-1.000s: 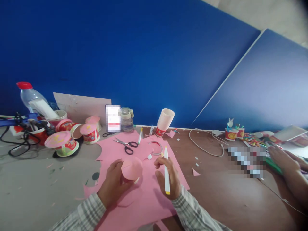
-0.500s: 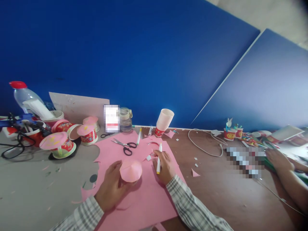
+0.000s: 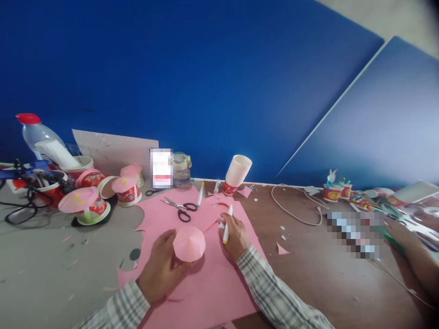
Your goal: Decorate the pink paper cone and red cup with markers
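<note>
My left hand [image 3: 161, 265] is wrapped around a small object topped by a shallow pink paper cone [image 3: 190, 243]; what lies under the cone is mostly hidden. In my right hand [image 3: 238, 237] a white marker [image 3: 226, 234] with a yellow end stands nearly upright. A small white piece shows by the right fingertips, though I cannot tell whether they touch it. Both hands are above a large pink paper sheet [image 3: 206, 292] with cut edges. Black-handled scissors [image 3: 185, 211] lie on the sheet beyond the cone, blades apart. Another marker [image 3: 200, 194] lies beside them.
Red paper cups with pink paper tops [image 3: 126, 189] stand at the left, near a bottle [image 3: 41, 135]. A tilted cup stack [image 3: 237, 173] and a lidded jar [image 3: 181, 171] stand by the blue partition. To the right are a white cable [image 3: 291, 214], paper scraps and another person's arm [image 3: 411, 246].
The view has shifted slightly. My right fingers have come to the small white piece, which lay apart from them before. The other person's hand at the right has moved rightward.
</note>
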Action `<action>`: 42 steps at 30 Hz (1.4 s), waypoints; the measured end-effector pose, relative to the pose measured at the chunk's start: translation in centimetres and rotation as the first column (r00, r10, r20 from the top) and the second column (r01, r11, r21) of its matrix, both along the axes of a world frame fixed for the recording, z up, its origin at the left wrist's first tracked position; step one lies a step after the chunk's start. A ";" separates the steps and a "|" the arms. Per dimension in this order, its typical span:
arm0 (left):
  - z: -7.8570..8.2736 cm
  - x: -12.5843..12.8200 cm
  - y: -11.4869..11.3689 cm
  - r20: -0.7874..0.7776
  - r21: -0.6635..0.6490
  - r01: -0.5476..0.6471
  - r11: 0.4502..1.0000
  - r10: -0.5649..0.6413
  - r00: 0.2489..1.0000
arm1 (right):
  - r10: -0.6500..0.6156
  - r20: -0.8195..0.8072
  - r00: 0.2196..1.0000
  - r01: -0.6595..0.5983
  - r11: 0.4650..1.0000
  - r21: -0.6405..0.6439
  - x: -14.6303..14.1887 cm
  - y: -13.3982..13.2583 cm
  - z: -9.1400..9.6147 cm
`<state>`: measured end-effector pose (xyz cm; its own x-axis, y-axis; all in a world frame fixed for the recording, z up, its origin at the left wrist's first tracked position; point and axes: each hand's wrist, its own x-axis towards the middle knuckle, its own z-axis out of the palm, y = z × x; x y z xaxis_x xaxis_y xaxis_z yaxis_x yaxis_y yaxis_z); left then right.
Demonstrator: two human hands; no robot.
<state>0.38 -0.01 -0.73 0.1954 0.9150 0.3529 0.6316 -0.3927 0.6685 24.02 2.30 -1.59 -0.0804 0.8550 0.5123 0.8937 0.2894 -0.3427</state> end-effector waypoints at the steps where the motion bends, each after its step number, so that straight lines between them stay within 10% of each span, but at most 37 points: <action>1: 0.0 0.0 0.0 -0.002 0.001 0.000 1.000 0.000 1.000 | 0.009 -0.019 1.000 -0.009 1.000 0.004 0.3 -0.2 0.0; 18: 0.0 -0.1 0.2 -0.028 0.027 0.022 0.999 -0.022 0.999 | 0.194 0.104 0.976 -0.199 0.979 0.041 2.4 -1.4 0.1; 42: -0.7 -0.3 0.3 -0.035 0.026 0.022 0.999 -0.021 0.999 | -0.260 0.061 0.964 0.263 0.963 -0.057 4.9 0.2 -1.2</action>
